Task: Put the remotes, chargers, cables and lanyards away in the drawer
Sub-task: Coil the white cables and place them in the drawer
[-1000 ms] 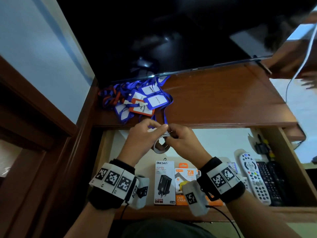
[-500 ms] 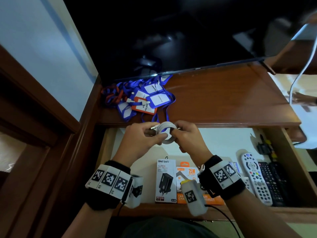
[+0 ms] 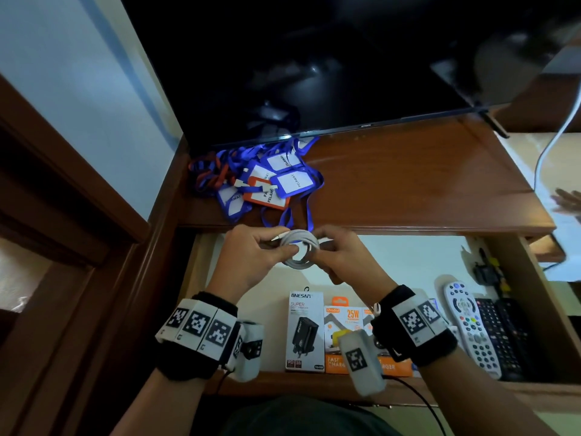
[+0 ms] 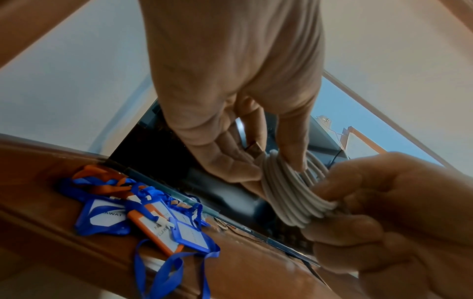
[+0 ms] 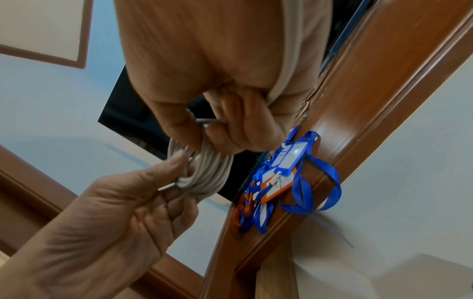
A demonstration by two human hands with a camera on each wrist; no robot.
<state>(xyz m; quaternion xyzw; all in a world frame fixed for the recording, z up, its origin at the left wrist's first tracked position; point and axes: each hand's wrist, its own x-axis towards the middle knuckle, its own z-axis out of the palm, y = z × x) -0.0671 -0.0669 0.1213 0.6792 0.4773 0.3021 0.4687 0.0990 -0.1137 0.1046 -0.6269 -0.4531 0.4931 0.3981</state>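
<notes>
Both hands hold a coiled white cable (image 3: 298, 248) (image 4: 289, 194) (image 5: 204, 172) above the open drawer (image 3: 408, 259). My left hand (image 3: 251, 256) (image 4: 230, 101) pinches the coil's left side near a plug end. My right hand (image 3: 342, 253) (image 5: 217, 81) grips its right side. A heap of blue and orange lanyards (image 3: 261, 180) (image 4: 143, 214) (image 5: 279, 178) with badge holders lies on the wooden top, one strap hanging over the front edge. In the drawer lie two charger boxes (image 3: 305, 328), a white remote (image 3: 470, 325) and black remotes (image 3: 506, 335).
A dark TV screen (image 3: 314, 58) stands at the back of the wooden top (image 3: 408, 184). A white cable (image 3: 556, 136) hangs at the far right, where another person's hand (image 3: 569, 199) shows. Small dark items (image 3: 485, 272) sit in the drawer's back right corner.
The coil has risen a little and turned flatter between the two hands, which now hold it at the drawer's back edge. The lanyards have not moved.
</notes>
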